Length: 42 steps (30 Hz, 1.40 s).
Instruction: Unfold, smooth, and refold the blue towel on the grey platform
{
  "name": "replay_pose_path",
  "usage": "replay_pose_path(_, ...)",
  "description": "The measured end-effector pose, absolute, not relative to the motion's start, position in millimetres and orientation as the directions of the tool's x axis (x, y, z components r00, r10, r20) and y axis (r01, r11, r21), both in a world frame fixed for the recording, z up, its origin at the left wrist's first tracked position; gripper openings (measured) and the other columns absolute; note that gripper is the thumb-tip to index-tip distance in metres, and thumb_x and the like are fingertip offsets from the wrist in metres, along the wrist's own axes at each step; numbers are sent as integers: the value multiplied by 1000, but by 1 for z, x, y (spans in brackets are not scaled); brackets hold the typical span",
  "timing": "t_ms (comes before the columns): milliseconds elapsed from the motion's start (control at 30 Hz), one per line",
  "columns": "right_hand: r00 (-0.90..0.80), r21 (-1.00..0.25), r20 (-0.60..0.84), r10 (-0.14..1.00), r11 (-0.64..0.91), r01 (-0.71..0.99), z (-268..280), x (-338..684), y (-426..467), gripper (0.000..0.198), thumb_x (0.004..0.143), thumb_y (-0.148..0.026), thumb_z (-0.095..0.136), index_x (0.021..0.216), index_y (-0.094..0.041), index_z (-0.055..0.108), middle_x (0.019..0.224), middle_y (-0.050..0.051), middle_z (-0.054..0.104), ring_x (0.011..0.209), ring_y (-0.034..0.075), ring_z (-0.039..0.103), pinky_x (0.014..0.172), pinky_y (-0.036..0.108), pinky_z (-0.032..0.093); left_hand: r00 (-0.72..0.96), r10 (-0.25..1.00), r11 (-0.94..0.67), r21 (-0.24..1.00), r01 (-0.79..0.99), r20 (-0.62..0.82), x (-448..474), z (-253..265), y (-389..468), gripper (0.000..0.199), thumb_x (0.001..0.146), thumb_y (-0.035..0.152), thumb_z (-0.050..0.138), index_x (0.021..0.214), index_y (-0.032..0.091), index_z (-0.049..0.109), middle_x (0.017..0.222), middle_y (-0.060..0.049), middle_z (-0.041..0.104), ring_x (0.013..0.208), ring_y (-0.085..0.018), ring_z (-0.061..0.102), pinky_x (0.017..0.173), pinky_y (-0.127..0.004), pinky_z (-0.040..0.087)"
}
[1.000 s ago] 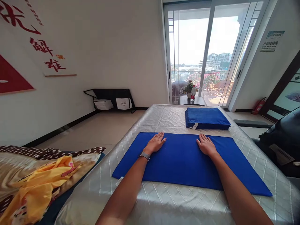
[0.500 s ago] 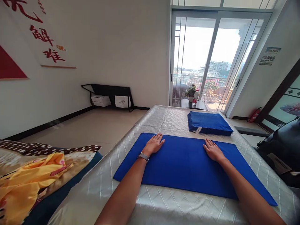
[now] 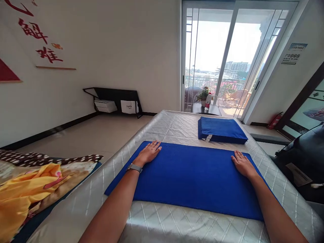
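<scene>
A blue cloth [image 3: 192, 179] lies spread flat across the silver quilted mattress [image 3: 167, 130]. My left hand [image 3: 149, 152], with a watch [image 3: 135, 167] on the wrist, rests palm down near the cloth's far left corner, fingers extended. On the cloth's far right part lies my right hand [image 3: 244, 164], also flat with its fingers stretched out. Neither hand grips anything. Just beyond the cloth, to the right, sits a neat stack of folded blue cloths [image 3: 221, 130] with a white tag at its front left edge.
Yellow fabric [image 3: 32, 189] and patterned bedding [image 3: 81, 167] lie at the left. A small table [image 3: 196, 108] with a plant [image 3: 204, 94] and a bottle [image 3: 208, 102] stands by the glass door. A black bag [image 3: 303, 162] is at the right.
My hands have slid apart over the cloth, the left one leftward and the right one rightward. The view has shifted slightly; the stack stays in place.
</scene>
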State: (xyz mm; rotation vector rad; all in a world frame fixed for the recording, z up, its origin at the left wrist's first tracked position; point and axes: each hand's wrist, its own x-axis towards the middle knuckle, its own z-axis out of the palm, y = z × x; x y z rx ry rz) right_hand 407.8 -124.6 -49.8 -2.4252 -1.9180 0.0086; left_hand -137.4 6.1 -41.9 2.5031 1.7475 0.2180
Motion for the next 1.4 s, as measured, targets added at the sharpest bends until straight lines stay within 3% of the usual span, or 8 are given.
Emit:
replay_pose_path(167,315,-57,47,948,-313,948,-54,429,-130,70,99,-46,11,157,-7,21,164,10,21,151,21,16,123,43,15,286,954,-294,97,951,90,-160,-50,16,64,100,47,17,155,16,30,162,-10,27,151,-23,20,121,-44,19)
replay_pose_path(367,345,-83,87,934,-339,937,-56,437,-132,72,98,-46,11,155,-5,24,163,13,23,151,23,19,123,44,16,91,984,-108,104,989,150,-186,-61,28,68,99,49,18,152,10,35,158,-13,36,148,-24,29,119,-44,27)
replay_pose_path(567,348,-106,102,932,-337,935,-57,442,-132,74,97,-49,12,155,-4,25,162,13,24,150,25,21,122,47,21,57,986,-77,125,989,154,-187,-63,30,73,99,54,15,152,8,34,158,-15,35,148,-26,28,119,-45,26)
replay_pose_path(800,358,-115,124,925,-345,932,-50,438,-133,73,97,-46,12,154,-3,27,162,14,26,150,26,20,122,48,19,42,987,-60,120,991,153,-178,-56,22,75,99,54,17,153,4,30,160,-18,30,148,-28,27,120,-46,24)
replay_pose_path(1000,245,-75,189,951,-235,969,-32,385,-132,68,99,-42,15,155,-7,26,161,13,28,151,24,19,122,45,17,243,939,-278,119,953,245,-118,-29,-10,75,101,57,14,155,8,29,162,-16,27,150,-26,21,123,-43,18)
replay_pose_path(1200,5,-171,151,988,21,985,-18,275,-145,69,100,-50,13,157,-12,23,163,6,23,152,17,13,124,38,13,608,745,-658,151,738,273,-9,-24,-79,67,102,57,15,157,18,27,162,-8,29,151,-21,20,124,-41,19)
replay_pose_path(1400,-170,-213,119,978,192,958,-19,203,-155,64,101,-44,13,157,-14,23,164,5,18,152,17,11,124,39,11,705,639,-765,158,624,309,28,-45,-108,62,104,49,15,156,16,27,160,-11,33,150,-20,23,123,-42,22)
